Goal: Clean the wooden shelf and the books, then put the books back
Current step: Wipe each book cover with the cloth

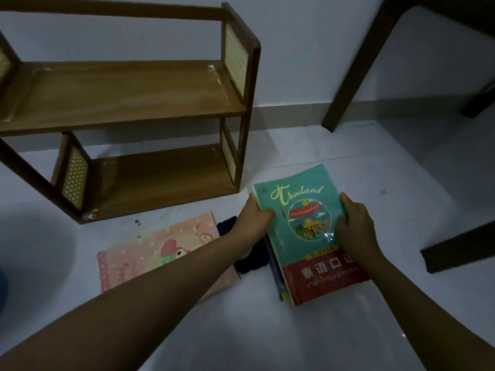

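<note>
Left hand [253, 215] grips the left edge of the teal book [305, 226], thumb curled over the cover near the "Thailand" title, other fingers hidden under the edge. Right hand [353, 223] grips the right edge of the same book, fingers curled onto the cover beside the round picture. So both hands clamp the book from opposite sides. Book lies cover-up, top end angled slightly left, red band with Chinese and Thai lettering at its near end.

Teal book sits on top of a small stack [276, 274]; at least one more book with a dark purple edge shows under its left side. How many are under it, cannot tell. Stack rests on the white floor [267, 338], just right of the shelf's near corner.

Dark cloth [250, 261] bunched on the floor, touching the stack's left side, partly hidden by the left forearm. Pink book [160, 253] with a cartoon cover lies flat just left of the cloth, also crossed by the forearm.

Wooden shelf [128, 95] stands on the floor against the white wall, two boards, both bare, woven panels in the side frames, pale dusty smears on the upper board. Small dark specks on the floor near its front corner.

Dark table leg [356, 68] to the right, well apart from the books.
</note>
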Demonstrator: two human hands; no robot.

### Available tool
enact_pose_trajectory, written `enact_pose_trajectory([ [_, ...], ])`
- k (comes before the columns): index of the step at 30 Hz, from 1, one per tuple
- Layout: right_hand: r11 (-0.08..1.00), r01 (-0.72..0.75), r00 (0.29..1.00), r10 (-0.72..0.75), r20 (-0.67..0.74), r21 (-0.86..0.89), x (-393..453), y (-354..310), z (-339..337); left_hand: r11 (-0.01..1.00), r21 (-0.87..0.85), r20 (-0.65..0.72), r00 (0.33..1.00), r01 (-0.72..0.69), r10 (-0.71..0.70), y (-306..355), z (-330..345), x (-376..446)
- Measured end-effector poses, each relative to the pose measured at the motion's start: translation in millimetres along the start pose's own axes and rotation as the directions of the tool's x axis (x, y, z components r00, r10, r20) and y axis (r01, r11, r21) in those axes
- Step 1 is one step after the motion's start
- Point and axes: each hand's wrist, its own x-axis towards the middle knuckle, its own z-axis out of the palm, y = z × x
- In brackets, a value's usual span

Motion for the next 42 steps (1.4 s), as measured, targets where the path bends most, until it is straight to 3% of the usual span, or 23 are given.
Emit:
enact_pose_trajectory([
  [2, 0.998, -0.034, 0.997, 0.037, 0.064, -0.043, 2, 4, 7, 0.999, 0.028, 0.018, 1.000, -0.024, 0.023, -1, -3, 0],
  [5, 0.975, 0.007, 0.998, 0.007, 0.065, -0.222, 0, -10, 19, 0.948, 0.297, -0.011, 0.992, -0.116, 0.125, -3, -30, -8],
  [8, 0.967, 0.220, 0.972, -0.205, 0.118, -0.130, -18, -53, 45, 0.783, 0.606, -0.065, 0.973, -0.138, 0.222, -19, -79, -17],
  [11, 0.854, 0.515, 0.821, -0.467, 0.327, -0.071, -48, -100, 81, 0.635, 0.770, -0.098, 0.971, -0.066, 0.220, -44, -138, -41],
  [13, 0.809, 0.566, 0.761, -0.440, 0.477, -0.156, -58, -112, 109, 0.510, 0.860, -0.091, 0.982, -0.006, 0.165, -59, -177, -60],
  [15, 0.840, 0.466, 0.785, -0.248, 0.568, -0.277, -57, -113, 131, 0.379, 0.921, -0.116, 0.992, 0.090, 0.045, -76, -215, -79],
  [17, 0.869, 0.373, 0.821, -0.146, 0.552, -0.324, -54, -112, 142, 0.238, 0.963, -0.117, 0.992, 0.125, -0.045, -98, -246, -97],
  [19, 0.909, 0.346, 0.885, -0.233, 0.404, -0.234, -50, -116, 146, 0.128, 0.989, -0.059, 0.995, 0.069, -0.080, -118, -265, -112],
  [21, 0.939, 0.325, 0.922, -0.289, 0.259, -0.110, -48, -127, 147, 0.147, 0.989, -0.015, 0.997, 0.025, -0.069, -130, -275, -120],
  [24, 0.899, 0.406, 0.891, -0.350, 0.289, -0.162, -71, -150, 159, 0.182, 0.983, 0.016, 0.999, -0.009, -0.036, -135, -281, -126],
  [25, 0.835, 0.518, 0.837, -0.450, 0.311, -0.184, -88, -153, 169, 0.181, 0.983, 0.028, 0.999, -0.023, -0.025, -135, -281, -126],
  [26, 0.706, 0.684, 0.721, -0.615, 0.318, -0.185, -114, -158, 180, 0.174, 0.984, 0.034, 0.999, -0.031, -0.017, -136, -283, -127],
  [28, 0.284, 0.956, 0.285, -0.846, 0.450, -0.072, -168, -165, 194, 0.139, 0.989, 0.057, 0.998, -0.056, 0.000, -140, -286, -128],
  [29, 0.162, 0.986, 0.112, -0.844, 0.524, 0.050, -184, -169, 200, 0.122, 0.991, 0.057, 0.998, -0.058, 0.010, -143, -289, -131],
  [30, 0.110, 0.986, 0.018, -0.826, 0.563, 0.129, -182, -173, 203, 0.105, 0.992, 0.061, 0.998, -0.063, 0.021, -143, -290, -131],
  [31, 0.103, 0.986, 0.011, -0.826, 0.564, 0.131, -170, -181, 209, 0.107, 0.992, 0.059, 0.998, -0.060, 0.013, -144, -291, -132],
  [32, 0.182, 0.981, 0.111, -0.818, 0.564, 0.071, -153, -190, 215, 0.122, 0.991, 0.060, 0.998, -0.060, 0.004, -144, -292, -134],
  [35, 0.603, 0.753, 0.644, -0.594, 0.482, -0.262, -90, -208, 217, 0.173, 0.983, 0.053, 0.998, -0.056, 0.021, -144, -291, -133],
  [37, 0.677, 0.641, 0.752, -0.463, 0.469, -0.361, -98, -218, 215, 0.168, 0.984, 0.056, 0.997, -0.063, 0.048, -146, -292, -135],
  [38, 0.612, 0.713, 0.694, -0.548, 0.467, -0.342, -119, -220, 218, 0.166, 0.983, 0.066, 0.996, -0.074, 0.051, -146, -293, -136],
  [39, 0.499, 0.830, 0.552, -0.669, 0.497, -0.250, -150, -223, 222, 0.158, 0.984, 0.077, 0.996, -0.084, 0.051, -147, -294, -138],
  [40, 0.355, 0.932, 0.342, -0.784, 0.518, -0.078, -180, -220, 224, 0.129, 0.986, 0.095, 0.994, -0.102, 0.060, -147, -295, -139],
  [42, 0.201, 0.966, 0.067, -0.804, 0.591, 0.164, -200, -217, 223, 0.077, 0.991, 0.108, 0.992, -0.113, 0.068, -148, -298, -138],
])
